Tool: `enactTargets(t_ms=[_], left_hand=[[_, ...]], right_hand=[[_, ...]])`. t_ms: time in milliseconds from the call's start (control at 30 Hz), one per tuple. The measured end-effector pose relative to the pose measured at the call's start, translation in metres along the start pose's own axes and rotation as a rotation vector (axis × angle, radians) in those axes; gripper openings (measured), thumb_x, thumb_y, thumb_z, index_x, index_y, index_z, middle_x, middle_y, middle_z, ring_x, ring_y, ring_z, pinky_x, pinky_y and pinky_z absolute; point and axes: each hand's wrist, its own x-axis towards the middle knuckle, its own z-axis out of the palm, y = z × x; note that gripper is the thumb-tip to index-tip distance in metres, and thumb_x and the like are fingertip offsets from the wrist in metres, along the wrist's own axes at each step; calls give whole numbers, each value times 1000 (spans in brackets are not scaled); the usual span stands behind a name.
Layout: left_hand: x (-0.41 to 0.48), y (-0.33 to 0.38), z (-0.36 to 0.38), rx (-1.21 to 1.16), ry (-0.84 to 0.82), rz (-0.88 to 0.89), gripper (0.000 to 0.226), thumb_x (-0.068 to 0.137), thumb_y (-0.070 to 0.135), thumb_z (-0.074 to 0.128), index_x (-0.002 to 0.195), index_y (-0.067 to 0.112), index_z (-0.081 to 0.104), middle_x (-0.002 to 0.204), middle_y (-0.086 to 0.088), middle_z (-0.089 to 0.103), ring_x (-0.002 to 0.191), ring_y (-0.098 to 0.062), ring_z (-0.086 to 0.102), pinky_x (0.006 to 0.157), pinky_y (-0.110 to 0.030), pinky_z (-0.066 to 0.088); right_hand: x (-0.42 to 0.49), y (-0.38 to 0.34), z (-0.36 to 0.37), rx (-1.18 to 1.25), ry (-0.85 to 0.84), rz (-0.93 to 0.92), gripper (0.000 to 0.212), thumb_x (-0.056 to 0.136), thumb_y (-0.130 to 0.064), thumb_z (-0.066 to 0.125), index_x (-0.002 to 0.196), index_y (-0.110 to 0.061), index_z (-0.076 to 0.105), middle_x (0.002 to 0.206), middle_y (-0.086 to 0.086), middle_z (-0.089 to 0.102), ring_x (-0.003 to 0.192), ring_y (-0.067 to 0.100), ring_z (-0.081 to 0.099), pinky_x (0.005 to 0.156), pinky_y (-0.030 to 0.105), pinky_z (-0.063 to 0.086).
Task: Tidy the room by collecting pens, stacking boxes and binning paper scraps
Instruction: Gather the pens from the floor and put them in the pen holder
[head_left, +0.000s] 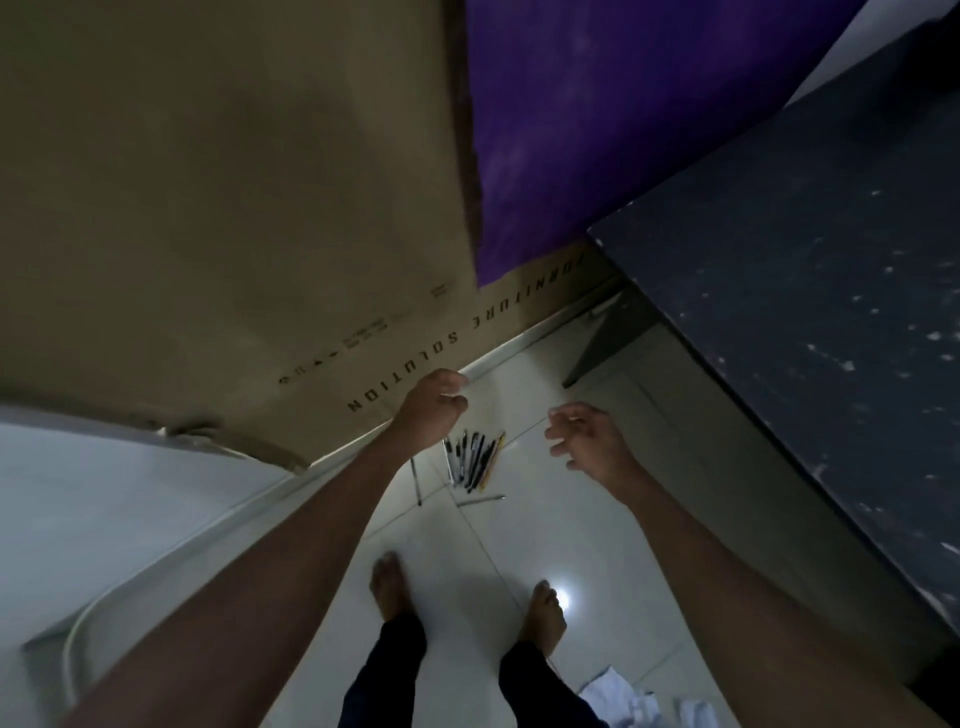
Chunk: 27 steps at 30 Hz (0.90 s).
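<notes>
Fingers (453, 401) on left hand (434, 410) and right hand (589, 441) curl loosely, empty, above slim pens (474, 460).

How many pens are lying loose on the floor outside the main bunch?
2. A silver pen lies just on the near side of the bunch; a thin pen lies left of the bunch. More may be hidden.

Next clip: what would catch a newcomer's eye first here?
The left hand and right hand reach out above a bunch of pens lying on the pale floor in the middle of the view. A big cardboard box fills the upper left, a dark table the right, and paper scraps lie at the bottom right.
</notes>
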Motion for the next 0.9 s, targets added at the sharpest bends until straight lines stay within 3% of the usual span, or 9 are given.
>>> enactTargets(t_ms=[100,200,267,400,467,633,733,833,900], left_hand=[[29,-54,2,-8,32,-45,25,85,-10,57,109,-2,62,119,-18,60,107,-28,58,78,-14,45],[61,-111,9,-17,27,-79,28,83,-14,56,109,-5,61,123,-26,58,115,-38,57,92,-32,44],[74,-146,15,24,11,-101,26,84,-10,57,108,0,61,123,-21,60,113,-34,59,94,-34,45],[101,-215,28,100,22,-137,28,84,-3,57,109,8,63,118,-12,63,98,-18,60,79,-22,41],[119,-247,39,135,31,-146,29,85,-1,58,112,9,62,118,-10,62,99,-20,60,78,-22,39],[158,-313,65,156,93,-248,35,87,4,54,121,14,57,123,-6,58,112,-24,57,94,-36,48],[183,-355,82,181,135,-279,35,89,9,55,124,15,56,123,-6,58,114,-22,55,99,-35,46],[201,-393,98,153,201,-351,34,90,12,56,124,14,55,126,-7,57,115,-21,54,91,-30,46],[211,-416,107,123,240,-418,37,91,14,57,127,12,52,130,-10,55,116,-22,54,78,-23,44]], right_hand=[[32,42,16,-8,22,35,23,94,-23,59,106,-4,62,92,14,67,62,17,60,47,20,41],[68,86,35,-11,28,78,25,93,-27,60,107,-7,61,94,14,68,66,19,61,53,24,40],[88,115,49,-20,17,95,28,93,-27,61,110,-5,61,95,15,68,68,21,62,54,24,41],[127,175,73,-51,-6,119,28,94,-25,59,111,-3,60,98,17,67,73,21,62,55,19,43],[151,205,82,-84,-22,124,27,94,-27,58,111,-5,60,98,16,67,73,21,63,58,21,43],[202,273,107,-164,-15,119,25,95,-32,56,106,-10,61,92,9,70,70,15,66,57,22,45],[232,312,127,-203,-25,109,25,96,-35,52,104,-12,60,92,6,69,74,17,67,65,30,52],[257,348,147,-217,-29,139,26,97,-35,50,102,-12,60,89,6,70,75,20,68,71,36,54],[270,371,160,-206,-16,168,28,97,-35,50,102,-10,61,87,9,70,76,22,69,74,39,55]])
